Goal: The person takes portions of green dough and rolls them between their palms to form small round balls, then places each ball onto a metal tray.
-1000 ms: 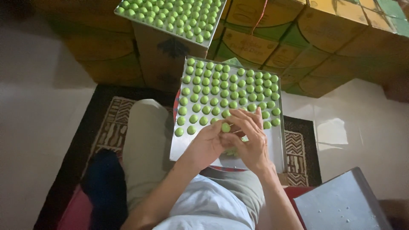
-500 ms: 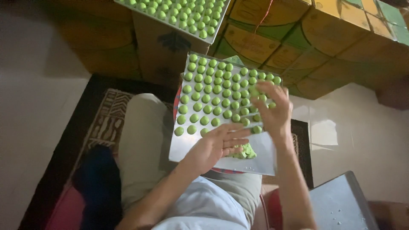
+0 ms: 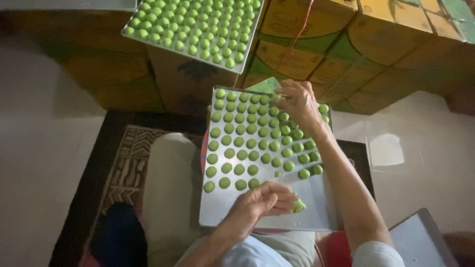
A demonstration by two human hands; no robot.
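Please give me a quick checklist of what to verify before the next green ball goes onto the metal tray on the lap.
1. Dough in hand: ok. The left hand pinches a green dough lump at its fingertips.
2. Free space on the metal tray: ok. The near end is bare below the rows of green balls.
3. Right hand out of the way: ok. It rests at the tray's far edge, away from the bare strip.
4. Tray level: cannot tell from this view.
5. Second tray on the cartons: not ok for more balls; it looks full.
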